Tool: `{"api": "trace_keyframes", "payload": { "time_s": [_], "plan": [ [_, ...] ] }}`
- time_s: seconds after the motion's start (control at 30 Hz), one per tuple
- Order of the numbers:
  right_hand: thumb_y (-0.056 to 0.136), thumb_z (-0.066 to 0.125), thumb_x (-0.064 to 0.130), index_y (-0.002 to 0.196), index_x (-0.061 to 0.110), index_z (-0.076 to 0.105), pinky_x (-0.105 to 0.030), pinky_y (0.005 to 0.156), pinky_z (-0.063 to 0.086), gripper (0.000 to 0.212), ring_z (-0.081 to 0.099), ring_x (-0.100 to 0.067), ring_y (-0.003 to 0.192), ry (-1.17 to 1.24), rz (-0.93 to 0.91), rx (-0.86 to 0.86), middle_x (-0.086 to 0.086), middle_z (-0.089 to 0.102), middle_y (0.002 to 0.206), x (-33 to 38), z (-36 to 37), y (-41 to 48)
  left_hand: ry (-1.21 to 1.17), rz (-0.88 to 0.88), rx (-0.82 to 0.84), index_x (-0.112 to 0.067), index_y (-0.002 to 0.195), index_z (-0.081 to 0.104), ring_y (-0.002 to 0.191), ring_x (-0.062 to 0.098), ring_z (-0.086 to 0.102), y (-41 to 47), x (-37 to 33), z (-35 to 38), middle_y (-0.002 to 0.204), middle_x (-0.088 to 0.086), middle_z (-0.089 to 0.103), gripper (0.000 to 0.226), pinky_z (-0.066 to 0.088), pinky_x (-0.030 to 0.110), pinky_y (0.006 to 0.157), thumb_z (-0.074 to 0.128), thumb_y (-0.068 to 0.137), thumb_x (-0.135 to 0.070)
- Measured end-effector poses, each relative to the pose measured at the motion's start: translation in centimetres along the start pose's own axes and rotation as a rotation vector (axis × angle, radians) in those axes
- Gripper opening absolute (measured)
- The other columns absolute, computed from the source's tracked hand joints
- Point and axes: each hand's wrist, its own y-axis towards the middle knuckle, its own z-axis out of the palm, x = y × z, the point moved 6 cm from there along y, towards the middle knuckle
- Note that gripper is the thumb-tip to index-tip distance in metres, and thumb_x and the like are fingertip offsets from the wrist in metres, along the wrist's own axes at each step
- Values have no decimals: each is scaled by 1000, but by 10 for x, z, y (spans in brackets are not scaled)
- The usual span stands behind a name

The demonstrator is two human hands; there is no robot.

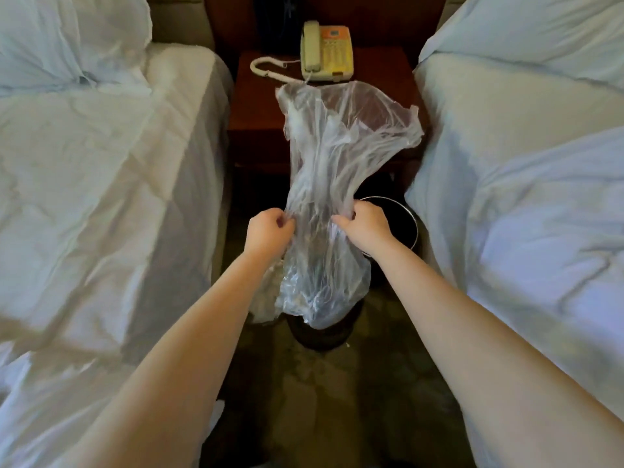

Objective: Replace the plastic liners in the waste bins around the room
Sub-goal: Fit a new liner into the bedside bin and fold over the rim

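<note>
We pinch the liner (337, 146) with our left hand (270, 228) and right hand (363, 224), both curled on it. The bin (407, 219) stands just beside our right hand.

Crumpled translucent liner (337, 157) aloft, above dark round bin (407, 228)

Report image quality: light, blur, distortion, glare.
Head view: dim light, carpet nearly black; wide-angle bending curves the frame edges; lower-left bedding smeared; glints on the plastic liner near its lower end; left hand and right hand gripping it fairly sharp.
</note>
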Motion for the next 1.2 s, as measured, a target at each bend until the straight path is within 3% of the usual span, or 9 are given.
{"api": "trace_keyframes", "payload": {
  "time_s": [0.17,0.4,0.47,0.53,0.63,0.77,0.87,1.07,1.2],
  "plan": [
    [91,64,37,99,4,63,-32,73,47,34,61,-22,88,26,-19,-53,-8,64,96,-62,55,39,-67,60,-19,-8,89,66,79,20,66,28,45,60,80,2,67,17,56,34,75,57,94,-22],
    [94,60,38,81,17,52,-29,71,37,26,52,-16,83,-36,-57,-15,10,50,78,-134,101,64,-183,65,27,-24,79,61,83,19,68,57,103,136,86,3,70,10,57,41,84,64,89,-22],
    [93,61,40,100,19,60,-27,75,37,22,57,-20,97,-27,-75,-7,9,59,90,-152,115,71,-214,47,81,-23,86,62,89,20,67,57,116,159,93,4,68,5,55,42,88,67,86,-21],
    [91,63,43,120,16,61,-27,79,39,40,57,-24,111,-26,-70,-8,-1,64,114,-167,129,75,-199,53,129,-22,95,59,93,23,66,52,129,179,96,3,66,12,54,43,90,67,86,-23],
    [87,68,42,128,17,60,-33,91,47,49,57,-26,116,28,-64,-36,-4,63,124,-185,146,75,-284,56,188,-20,94,57,93,28,66,38,146,202,92,5,64,13,54,45,88,67,86,-23],
    [86,70,41,121,20,65,-38,92,50,41,61,-25,109,-22,-45,0,-3,67,116,-201,148,70,-347,-30,289,-12,91,59,75,19,62,24,162,222,82,5,61,7,55,38,82,62,91,-19],
    [89,66,41,119,19,65,-31,82,46,38,61,-25,107,-128,-41,27,-4,67,114,-207,139,67,-300,-49,402,-15,81,63,83,27,67,19,166,233,83,9,68,12,54,41,85,62,91,-21],
    [90,64,34,106,17,68,-27,75,38,24,61,-24,102,-9,-99,-244,-2,67,100,-196,119,66,-388,-42,365,-15,82,61,69,16,67,19,157,232,80,7,69,14,53,29,66,56,95,-20],
    [86,70,33,108,15,69,-27,76,42,29,62,-22,100,-129,-85,-11,-1,64,95,-193,145,64,-132,13,265,-13,95,61,78,17,61,29,170,224,84,2,65,13,51,34,75,68,85,-20]
  ]
}}
